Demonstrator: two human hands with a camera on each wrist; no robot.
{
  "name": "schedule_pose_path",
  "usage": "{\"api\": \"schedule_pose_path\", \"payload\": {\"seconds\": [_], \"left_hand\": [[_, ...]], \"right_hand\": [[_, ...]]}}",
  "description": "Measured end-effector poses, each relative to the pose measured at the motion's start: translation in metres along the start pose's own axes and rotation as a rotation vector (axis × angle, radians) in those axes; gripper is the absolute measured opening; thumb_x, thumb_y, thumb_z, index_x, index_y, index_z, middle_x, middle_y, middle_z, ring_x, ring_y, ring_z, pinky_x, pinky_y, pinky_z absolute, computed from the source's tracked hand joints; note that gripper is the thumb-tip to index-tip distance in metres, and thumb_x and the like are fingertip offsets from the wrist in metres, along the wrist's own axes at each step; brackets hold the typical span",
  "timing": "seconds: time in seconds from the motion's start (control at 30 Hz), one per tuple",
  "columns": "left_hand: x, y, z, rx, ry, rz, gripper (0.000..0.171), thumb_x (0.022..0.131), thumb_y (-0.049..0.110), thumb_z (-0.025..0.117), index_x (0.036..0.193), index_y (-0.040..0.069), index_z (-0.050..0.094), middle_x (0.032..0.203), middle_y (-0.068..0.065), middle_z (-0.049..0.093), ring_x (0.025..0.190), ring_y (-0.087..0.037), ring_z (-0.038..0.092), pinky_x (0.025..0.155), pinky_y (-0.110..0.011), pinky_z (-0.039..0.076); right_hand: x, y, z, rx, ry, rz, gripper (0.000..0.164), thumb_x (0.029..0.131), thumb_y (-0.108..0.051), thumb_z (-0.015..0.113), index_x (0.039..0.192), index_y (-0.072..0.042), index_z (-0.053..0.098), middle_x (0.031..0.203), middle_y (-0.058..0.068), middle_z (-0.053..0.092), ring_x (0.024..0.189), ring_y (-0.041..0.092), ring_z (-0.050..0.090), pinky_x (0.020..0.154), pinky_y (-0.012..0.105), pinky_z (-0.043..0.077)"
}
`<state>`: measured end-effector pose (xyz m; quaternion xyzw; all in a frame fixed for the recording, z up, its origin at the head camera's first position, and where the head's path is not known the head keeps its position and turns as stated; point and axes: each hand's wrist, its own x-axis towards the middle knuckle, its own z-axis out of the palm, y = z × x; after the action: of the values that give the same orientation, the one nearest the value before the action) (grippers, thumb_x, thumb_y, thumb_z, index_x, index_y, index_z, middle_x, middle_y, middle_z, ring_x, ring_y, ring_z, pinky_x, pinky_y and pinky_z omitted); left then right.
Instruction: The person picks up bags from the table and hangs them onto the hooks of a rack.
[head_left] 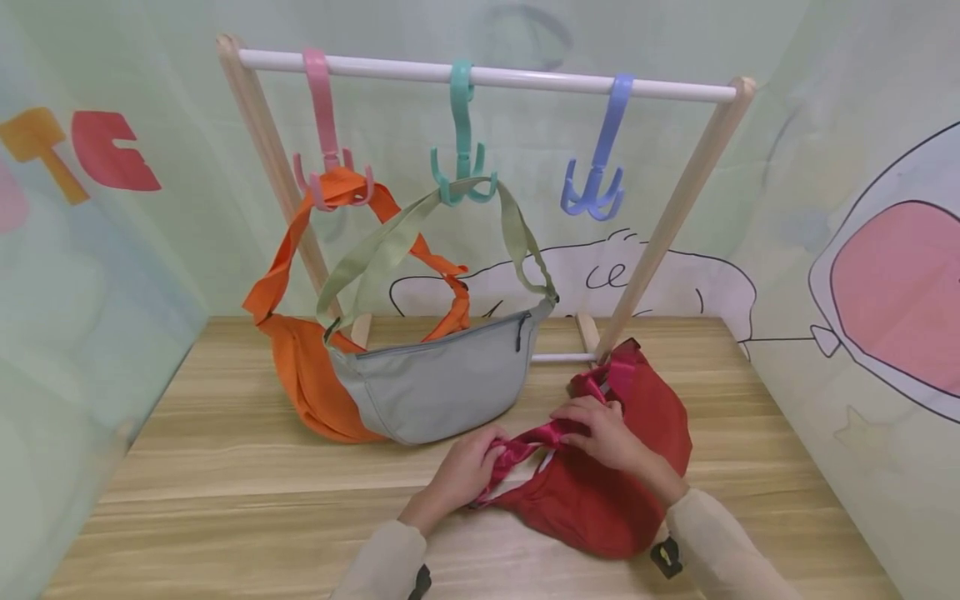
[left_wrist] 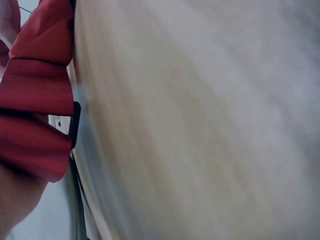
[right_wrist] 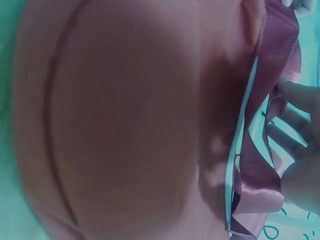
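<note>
A red sling bag (head_left: 600,508) lies on the wooden table at the front right. My left hand (head_left: 467,468) grips the left end of its crimson strap (head_left: 510,455). Farther along, my right hand (head_left: 606,435) has its thumb and fingers around the same strap above the bag's opening. In the left wrist view the strap (left_wrist: 37,90) folds through a black buckle (left_wrist: 74,125) beside the hand. The right wrist view is mostly filled by the bag's side (right_wrist: 125,120), with the twisted strap (right_wrist: 257,195) at the fingers.
Behind stands a rack with a white rail (head_left: 540,80) and wooden legs. A grey bag (head_left: 450,383) hangs from the green hook (head_left: 461,125), and an orange bag (head_left: 300,375) from the pink hook (head_left: 322,108). The blue hook (head_left: 596,179) is at the right.
</note>
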<state>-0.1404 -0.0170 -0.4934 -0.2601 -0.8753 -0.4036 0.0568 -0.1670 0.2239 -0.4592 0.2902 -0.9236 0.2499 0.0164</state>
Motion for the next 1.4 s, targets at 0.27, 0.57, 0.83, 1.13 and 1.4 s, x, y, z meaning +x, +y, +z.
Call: {"api": "schedule_pose_path", "payload": {"seconds": [0.27,0.57,0.83,1.13,1.4], "left_hand": [[0.000,-0.001,0.000,-0.002,-0.008,-0.006,0.007,0.088,0.002,0.057,0.093,0.007,0.059,0.087,-0.002,0.061,0.079,-0.016,0.057,0.073,-0.034,0.047],[0.000,-0.004,-0.001,-0.014,-0.008,-0.026,0.008,0.088,0.003,0.057,0.094,0.007,0.059,0.091,-0.003,0.061,0.082,-0.016,0.058,0.075,-0.035,0.047],[0.002,-0.003,-0.005,-0.003,-0.065,-0.038,0.007,0.089,0.005,0.055,0.095,0.008,0.058,0.087,-0.003,0.060,0.077,-0.015,0.055,0.072,-0.034,0.046],[0.005,-0.005,-0.006,0.011,-0.113,-0.035,0.007,0.090,0.009,0.056,0.097,0.010,0.057,0.084,0.001,0.058,0.071,-0.013,0.051,0.067,-0.029,0.044],[0.005,-0.006,-0.007,0.015,-0.138,-0.048,0.007,0.091,0.011,0.056,0.097,0.013,0.057,0.074,0.004,0.054,0.065,-0.012,0.047,0.063,-0.027,0.040]], "right_hand": [[-0.001,0.002,0.007,-0.037,0.106,-0.082,0.030,0.072,-0.006,0.076,0.100,-0.009,0.067,0.101,0.004,0.062,0.101,0.023,0.049,0.078,0.048,0.024],[-0.007,0.014,0.005,0.184,0.025,-0.124,0.033,0.073,-0.012,0.076,0.103,-0.009,0.062,0.106,0.003,0.060,0.108,0.024,0.050,0.088,0.051,0.028],[-0.015,0.019,0.005,0.140,-0.019,-0.094,0.044,0.073,-0.010,0.076,0.114,-0.011,0.060,0.111,0.002,0.059,0.108,0.022,0.048,0.086,0.046,0.030],[-0.021,0.023,0.005,0.154,-0.070,-0.053,0.051,0.073,-0.012,0.076,0.121,-0.013,0.057,0.115,0.000,0.057,0.109,0.020,0.046,0.084,0.045,0.033],[-0.023,0.024,0.005,0.134,-0.108,-0.036,0.058,0.073,-0.011,0.076,0.126,-0.011,0.053,0.118,0.002,0.055,0.109,0.022,0.046,0.088,0.049,0.035]]}}
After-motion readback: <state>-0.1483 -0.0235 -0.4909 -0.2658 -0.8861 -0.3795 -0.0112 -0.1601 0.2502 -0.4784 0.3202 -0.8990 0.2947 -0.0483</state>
